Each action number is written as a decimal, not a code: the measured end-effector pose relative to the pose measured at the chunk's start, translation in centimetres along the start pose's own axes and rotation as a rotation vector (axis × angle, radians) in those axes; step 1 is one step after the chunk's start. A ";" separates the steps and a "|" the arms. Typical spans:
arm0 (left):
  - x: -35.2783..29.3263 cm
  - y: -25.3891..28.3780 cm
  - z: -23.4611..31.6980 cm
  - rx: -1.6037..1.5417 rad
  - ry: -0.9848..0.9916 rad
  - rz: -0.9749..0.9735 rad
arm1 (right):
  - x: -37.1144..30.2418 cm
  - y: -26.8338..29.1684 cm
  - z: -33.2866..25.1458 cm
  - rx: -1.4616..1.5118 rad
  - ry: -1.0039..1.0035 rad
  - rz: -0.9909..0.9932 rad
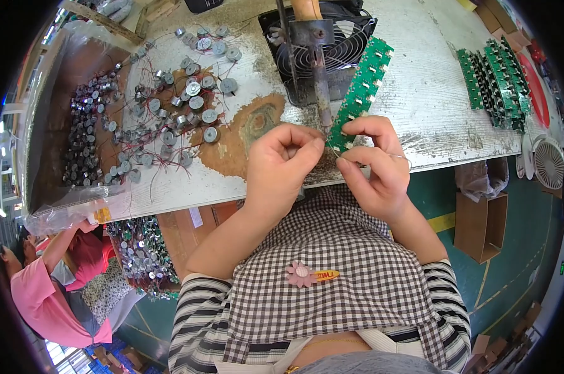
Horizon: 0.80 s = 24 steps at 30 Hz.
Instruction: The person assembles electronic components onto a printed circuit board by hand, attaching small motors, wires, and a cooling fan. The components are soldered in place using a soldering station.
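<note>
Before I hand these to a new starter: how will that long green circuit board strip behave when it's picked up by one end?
The green circuit board strip probably stays stiff: it juts straight out from the right hand. It looks thin and light, held by fingertips alone. Its notched edges and small white parts suggest it could snap if bent.

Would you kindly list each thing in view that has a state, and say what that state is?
Left hand: pinched shut, beside the green circuit board strip's near end.
Right hand: gripping the green circuit board strip, which lies tilted across the bench edge.
Fan: flat on the bench; running or not, cannot tell.
Round metal parts: loose, scattered, thin wires attached.
Stacked green boards: set on edge in rows.
</note>
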<state>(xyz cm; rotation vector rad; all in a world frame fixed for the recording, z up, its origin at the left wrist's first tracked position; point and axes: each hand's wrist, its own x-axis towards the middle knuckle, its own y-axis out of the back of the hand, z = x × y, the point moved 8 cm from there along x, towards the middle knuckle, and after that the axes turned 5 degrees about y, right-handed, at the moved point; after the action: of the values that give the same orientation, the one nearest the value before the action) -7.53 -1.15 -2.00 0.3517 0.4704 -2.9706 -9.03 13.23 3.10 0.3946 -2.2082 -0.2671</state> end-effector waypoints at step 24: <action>-0.7 -0.4 1.1 0.126 -0.123 0.036 | -0.7 -0.2 -0.4 0.007 0.012 -0.001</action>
<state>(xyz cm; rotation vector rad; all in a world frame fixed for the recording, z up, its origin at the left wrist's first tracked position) -7.12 -1.09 -0.66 0.1844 0.2616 -2.9711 -8.32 13.33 2.76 0.4005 -2.1973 -0.2575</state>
